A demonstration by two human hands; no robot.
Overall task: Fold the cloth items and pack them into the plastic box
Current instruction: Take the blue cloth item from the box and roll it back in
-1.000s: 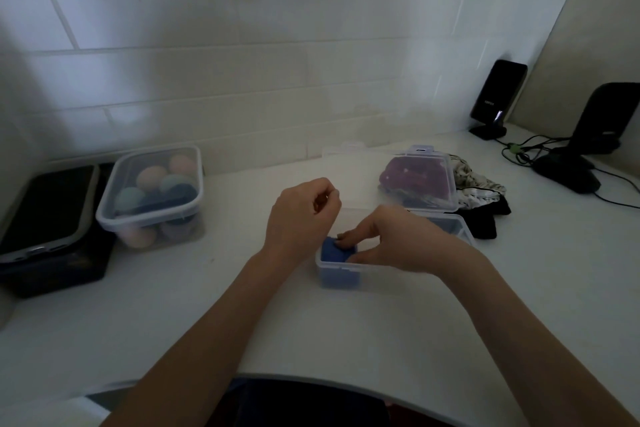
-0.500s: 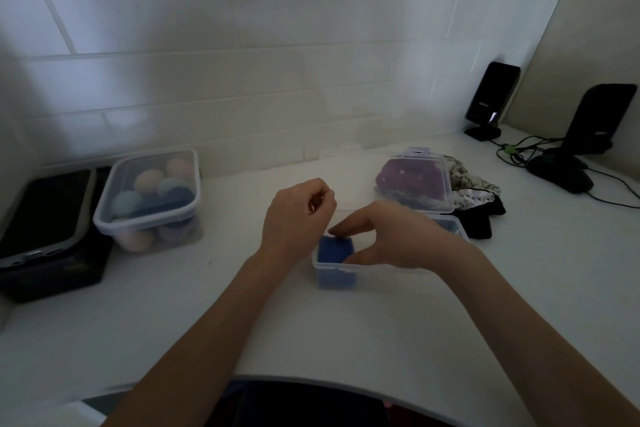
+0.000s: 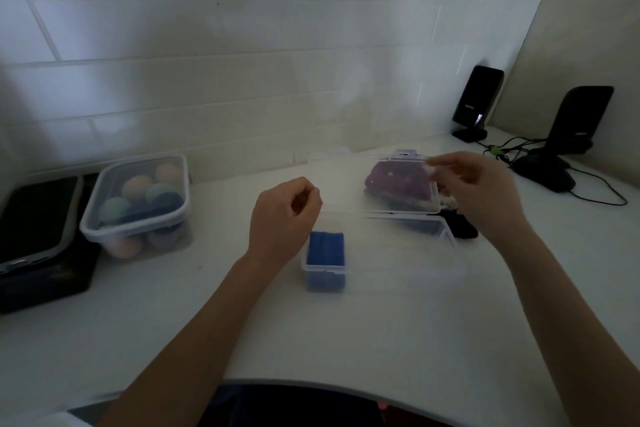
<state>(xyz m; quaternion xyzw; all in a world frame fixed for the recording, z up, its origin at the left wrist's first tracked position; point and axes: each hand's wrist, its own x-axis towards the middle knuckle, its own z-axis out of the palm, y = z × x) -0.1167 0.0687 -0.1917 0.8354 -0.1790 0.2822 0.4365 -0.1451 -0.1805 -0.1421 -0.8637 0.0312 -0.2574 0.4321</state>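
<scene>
A clear plastic box (image 3: 398, 269) stands open at the middle of the white table. A folded blue cloth (image 3: 325, 248) fills its left end. The box's clear lid (image 3: 346, 184) leans up behind it, and a purple cloth (image 3: 398, 180) shows through the lid. A dark cloth (image 3: 464, 229) and a patch of white patterned cloth (image 3: 449, 200) lie behind the box's right end. My left hand (image 3: 284, 215) hovers loosely curled and holding nothing, just left of the blue cloth. My right hand (image 3: 481, 191), blurred by motion, is raised over the cloth pile with its fingers apart.
A lidded clear tub of coloured balls (image 3: 138, 204) sits at the left, beside a black tray (image 3: 34, 229). Two black speakers (image 3: 476, 104) (image 3: 575, 121) and cables (image 3: 588, 194) occupy the far right corner. The table's curved front edge (image 3: 311, 383) is close to me.
My right hand left the blue cloth in the box and swung up and right toward the cloth pile. My left hand stayed almost still.
</scene>
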